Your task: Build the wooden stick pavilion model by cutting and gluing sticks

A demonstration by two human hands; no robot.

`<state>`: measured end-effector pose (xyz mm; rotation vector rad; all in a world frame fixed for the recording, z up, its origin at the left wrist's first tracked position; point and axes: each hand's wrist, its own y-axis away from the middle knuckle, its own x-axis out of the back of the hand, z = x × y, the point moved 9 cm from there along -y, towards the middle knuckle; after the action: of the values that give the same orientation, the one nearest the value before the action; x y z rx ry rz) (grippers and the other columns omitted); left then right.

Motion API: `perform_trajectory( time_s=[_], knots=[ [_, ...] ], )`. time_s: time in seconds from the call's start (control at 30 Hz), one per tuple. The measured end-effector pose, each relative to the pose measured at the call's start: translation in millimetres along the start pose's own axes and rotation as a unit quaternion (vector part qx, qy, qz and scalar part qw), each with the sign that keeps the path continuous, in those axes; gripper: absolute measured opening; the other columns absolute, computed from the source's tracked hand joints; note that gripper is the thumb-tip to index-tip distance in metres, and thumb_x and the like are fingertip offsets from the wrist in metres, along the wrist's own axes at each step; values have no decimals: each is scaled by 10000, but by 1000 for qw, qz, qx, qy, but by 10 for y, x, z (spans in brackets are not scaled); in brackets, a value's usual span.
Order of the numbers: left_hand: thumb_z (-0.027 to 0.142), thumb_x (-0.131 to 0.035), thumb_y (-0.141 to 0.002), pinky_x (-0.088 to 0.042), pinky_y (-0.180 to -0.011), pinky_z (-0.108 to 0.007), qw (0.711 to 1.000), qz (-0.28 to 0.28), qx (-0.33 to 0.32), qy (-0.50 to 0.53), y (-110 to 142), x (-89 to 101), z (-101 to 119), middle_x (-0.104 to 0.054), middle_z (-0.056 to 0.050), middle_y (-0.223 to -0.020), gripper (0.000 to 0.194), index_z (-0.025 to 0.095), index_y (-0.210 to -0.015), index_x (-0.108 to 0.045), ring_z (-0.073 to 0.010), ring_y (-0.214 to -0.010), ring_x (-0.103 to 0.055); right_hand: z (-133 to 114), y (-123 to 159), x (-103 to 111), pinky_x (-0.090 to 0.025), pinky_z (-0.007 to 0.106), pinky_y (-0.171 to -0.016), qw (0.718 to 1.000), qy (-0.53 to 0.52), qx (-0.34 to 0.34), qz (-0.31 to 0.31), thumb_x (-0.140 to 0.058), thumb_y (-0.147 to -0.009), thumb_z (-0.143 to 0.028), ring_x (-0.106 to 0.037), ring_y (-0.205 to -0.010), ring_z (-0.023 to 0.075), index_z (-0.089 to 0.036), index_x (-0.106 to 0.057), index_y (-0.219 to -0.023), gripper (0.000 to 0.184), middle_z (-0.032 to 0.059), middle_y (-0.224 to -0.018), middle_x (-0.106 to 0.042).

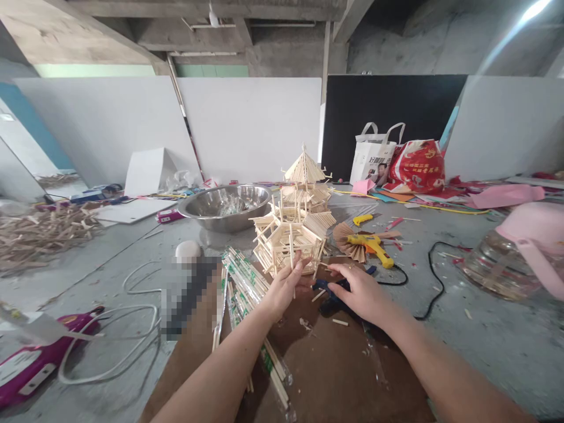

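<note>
A tiered pagoda model [304, 194] built from thin wooden sticks stands in front of me. At its lower front, my left hand [286, 286] is closed around an upright stick [291, 244]; whether that stick is fixed to the model I cannot tell. My right hand [359, 288] pinches a short wooden stick [325, 266] near the model's lower right side. Beneath the right hand lies a dark blue tool [330, 302], partly covered. Packs of wooden chopsticks [247, 276] in clear and green wrappers lie left of the left hand, on a brown board [339, 364].
Behind the model, left, is a steel basin [227, 220] holding plastic wrappers. A yellow glue gun [374, 248] with a black cord lies right, near a pink-lidded jug [506, 258]. A purple power strip [39, 358] and white cable lie left. Bags [416, 167] stand behind.
</note>
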<state>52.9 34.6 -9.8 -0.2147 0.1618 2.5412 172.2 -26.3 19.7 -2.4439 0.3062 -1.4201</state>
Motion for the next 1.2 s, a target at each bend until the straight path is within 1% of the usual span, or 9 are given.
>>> perform_trajectory(
  time_s=[0.13, 0.27, 0.53, 0.73, 0.87, 0.97, 1.2],
  knots=[
    [388, -448, -772, -464, -685, -282, 1000, -23, -1, -15, 15, -30, 15, -390, -52, -1282, 547, 294, -1277, -259, -172, -846, -579, -1, 2, 1, -415, 354, -787, 1000, -6, 15, 14, -471, -742, -294, -529, -919, 207, -193, -488, -1088, 361, 67, -981, -598],
    [401, -439, -774, -451, -708, -308, 999, -33, -7, -34, 16, -33, 21, -409, -54, -1268, 557, 298, -1283, -239, -193, -877, -568, -23, 2, 18, -400, 360, -831, 999, -13, 25, 22, -477, -737, -285, -502, -977, 208, -169, -456, -1128, 408, 79, -1047, -573],
    [416, -423, -778, -445, -735, -327, 998, -37, -1, -49, 9, -31, 1, -415, -66, -1263, 586, 284, -1299, -189, -196, -892, -567, -30, 2, -8, -388, 366, -851, 999, -18, 35, 18, -473, -738, -292, -486, -1002, 207, -155, -451, -1137, 423, 92, -1072, -560],
    [427, -416, -778, -447, -725, -316, 998, -38, -5, -58, 24, -38, 12, -421, -74, -1257, 588, 274, -1300, -193, -185, -873, -575, -56, -2, -25, -380, 366, -860, 999, -11, 40, 1, -467, -743, -293, -482, -1002, 212, -142, -468, -1121, 408, 97, -1073, -559],
    [420, -416, -780, -459, -682, -286, 998, -19, -21, -50, 34, -37, 31, -397, -71, -1275, 589, 279, -1302, -181, -165, -834, -585, -64, -3, -23, -386, 365, -849, 999, -8, 35, -6, -463, -746, -296, -491, -990, 212, -147, -493, -1093, 379, 94, -1060, -567],
    [422, -417, -779, -466, -645, -261, 999, -2, -26, -46, 35, -28, 30, -416, -66, -1262, 592, 279, -1303, -181, -152, -801, -591, -62, -2, -22, -391, 362, -840, 999, -8, 33, -7, -465, -745, -300, -499, -980, 211, -162, -500, -1085, 369, 86, -1051, -573],
    [464, -437, -750, -483, -633, -289, 998, 29, -35, -37, 6, 35, 11, -398, -61, -1275, 620, 285, -1297, -209, -170, -770, -594, -68, -3, -28, -393, 357, -836, 999, 1, 37, -14, -456, -757, -305, -504, -975, 210, -166, -527, -1057, 339, 85, -1041, -579]
  ],
)
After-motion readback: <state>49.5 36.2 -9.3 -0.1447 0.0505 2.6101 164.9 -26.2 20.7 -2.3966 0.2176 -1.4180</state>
